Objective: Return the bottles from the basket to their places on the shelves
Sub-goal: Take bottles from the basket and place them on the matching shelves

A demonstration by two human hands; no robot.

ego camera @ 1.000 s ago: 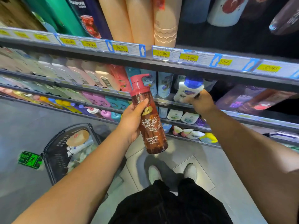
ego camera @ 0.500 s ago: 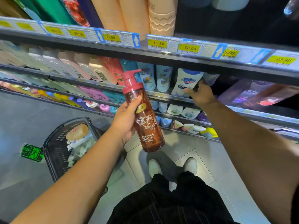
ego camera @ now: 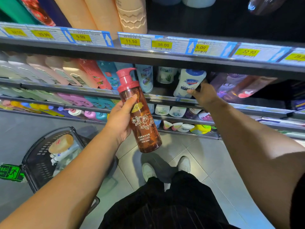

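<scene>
Shop aisle, stocked shelves (ego camera: 148, 57) on the far side. Head view: left hand (ego camera: 120, 119) grips amber pump bottle (ego camera: 143, 126), red pump up, slightly tilted, in the air in front of the shelves. Right hand (ego camera: 204, 96) reaches to the second shelf, thumb and fingers round white bottle (ego camera: 188, 83) standing there. Basket (ego camera: 33, 156) on floor near left, more bottles inside
</scene>
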